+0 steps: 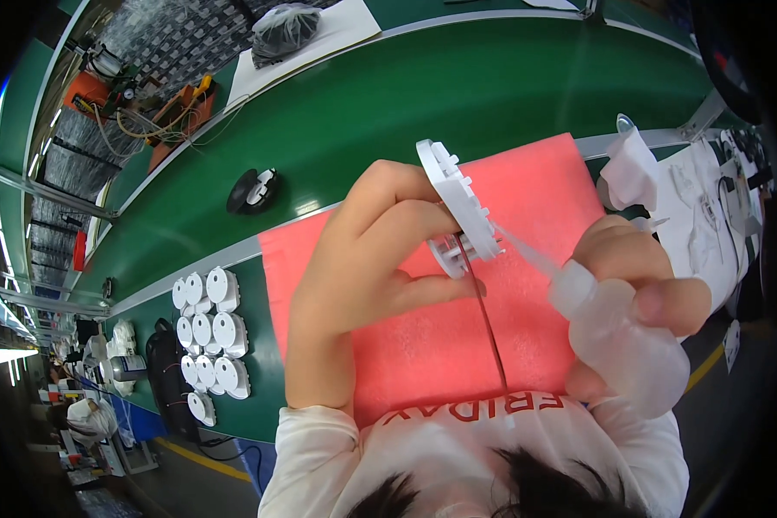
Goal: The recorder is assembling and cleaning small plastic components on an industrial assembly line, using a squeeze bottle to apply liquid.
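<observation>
My left hand grips a white plastic housing with notched edges, held up on its side above the pink mat. A dark thin wire hangs from the housing toward me. In my right hand is a translucent squeeze bottle, its narrow nozzle pointing left, with the tip at or very close to the housing's right edge. The fingers of my right hand wrap around the bottle's neck and body. Whether any liquid comes out cannot be seen.
Rows of white round parts stand left of the mat, beside a long black object. A black round part lies on the green table. At the right are a pale pink cloth and white sheets.
</observation>
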Available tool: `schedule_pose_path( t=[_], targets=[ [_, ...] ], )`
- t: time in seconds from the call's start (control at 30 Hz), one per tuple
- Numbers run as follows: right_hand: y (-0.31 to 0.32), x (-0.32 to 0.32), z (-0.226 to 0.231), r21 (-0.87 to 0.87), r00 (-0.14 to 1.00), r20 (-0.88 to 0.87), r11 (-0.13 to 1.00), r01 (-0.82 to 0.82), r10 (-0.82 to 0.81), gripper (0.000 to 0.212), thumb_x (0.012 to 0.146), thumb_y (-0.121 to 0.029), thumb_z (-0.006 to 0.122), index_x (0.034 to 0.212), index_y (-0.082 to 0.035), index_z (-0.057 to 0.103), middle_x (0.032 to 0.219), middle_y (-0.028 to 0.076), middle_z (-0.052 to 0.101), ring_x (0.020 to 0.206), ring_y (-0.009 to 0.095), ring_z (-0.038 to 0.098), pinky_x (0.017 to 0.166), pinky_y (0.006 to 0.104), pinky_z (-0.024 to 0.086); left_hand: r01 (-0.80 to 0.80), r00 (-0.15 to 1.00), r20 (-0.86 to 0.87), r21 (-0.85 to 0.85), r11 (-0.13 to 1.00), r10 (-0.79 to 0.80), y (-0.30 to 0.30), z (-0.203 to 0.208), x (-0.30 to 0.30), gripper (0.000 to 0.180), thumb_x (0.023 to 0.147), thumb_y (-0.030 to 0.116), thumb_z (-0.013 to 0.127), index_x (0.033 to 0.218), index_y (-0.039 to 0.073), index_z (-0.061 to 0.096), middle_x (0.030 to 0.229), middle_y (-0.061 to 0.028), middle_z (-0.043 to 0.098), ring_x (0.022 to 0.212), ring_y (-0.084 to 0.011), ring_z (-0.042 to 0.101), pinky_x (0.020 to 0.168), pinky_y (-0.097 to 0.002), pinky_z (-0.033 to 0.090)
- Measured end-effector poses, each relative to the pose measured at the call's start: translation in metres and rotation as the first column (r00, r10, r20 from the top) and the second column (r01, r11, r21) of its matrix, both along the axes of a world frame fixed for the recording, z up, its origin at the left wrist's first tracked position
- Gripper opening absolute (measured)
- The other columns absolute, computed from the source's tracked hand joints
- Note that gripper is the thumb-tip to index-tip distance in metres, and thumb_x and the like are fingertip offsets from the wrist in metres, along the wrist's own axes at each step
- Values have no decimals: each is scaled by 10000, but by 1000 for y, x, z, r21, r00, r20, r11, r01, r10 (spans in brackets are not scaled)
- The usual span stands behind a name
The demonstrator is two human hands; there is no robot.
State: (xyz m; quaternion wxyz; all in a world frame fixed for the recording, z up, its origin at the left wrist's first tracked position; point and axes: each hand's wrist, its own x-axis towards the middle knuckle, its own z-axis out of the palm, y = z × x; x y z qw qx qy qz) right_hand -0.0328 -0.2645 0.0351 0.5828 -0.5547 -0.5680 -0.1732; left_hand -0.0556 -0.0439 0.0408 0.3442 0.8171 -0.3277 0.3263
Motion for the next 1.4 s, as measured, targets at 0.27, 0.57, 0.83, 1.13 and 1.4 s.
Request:
schedule_pose_path(
  t=[0.27, 0.57, 0.83, 1.13, 1.4],
  targets=[
    [1, -11, 6, -109, 995, 15, 989, 98, -97, 611, 736, -334, 687, 1185, -138, 322, 904, 146, 514, 665, 207, 480, 583, 340, 363, 97, 989, -111, 6, 995, -96, -3, 2, -5, 404, 507, 93, 783, 845, 17, 576, 909, -96, 513, 791, -235, 526, 662, -310, 462],
    [-1, -9, 3, -103, 998, -63, 995, 18, -25, 585, 761, -273, 669, 1213, -132, 326, 935, 169, 512, 674, 203, 463, 579, 340, 353, 62, 995, -77, 27, 998, -59, -4, 4, -10, 400, 494, 164, 793, 807, 21, 589, 903, -111, 535, 772, -222, 548, 621, -296, 465],
    [6, -16, 8, -13, 985, -115, 991, 131, -132, 609, 546, -47, 775, 1046, -128, 438, 854, 138, 512, 562, 191, 445, 492, 304, 363, 82, 993, -84, 19, 996, -80, -7, 4, -9, 376, 516, 100, 772, 814, 9, 562, 901, -117, 508, 764, -242, 535, 633, -314, 466],
    [-3, -9, 9, -195, 994, 73, 976, 95, -82, 555, 753, -318, 668, 1167, -169, 330, 928, 141, 527, 660, 205, 481, 544, 335, 355, 42, 995, -91, -14, 999, -43, -9, 3, -13, 384, 507, 109, 773, 820, 15, 572, 895, -105, 516, 746, -230, 523, 618, -305, 456],
    [1, -11, 7, -179, 992, 85, 978, 107, -93, 530, 734, -284, 678, 1127, -177, 339, 927, 133, 513, 647, 214, 473, 542, 340, 346, 106, 992, -58, -29, 994, -108, -3, 2, -8, 427, 471, 115, 797, 819, 18, 569, 883, -98, 509, 727, -221, 510, 612, -299, 453]
  ],
)
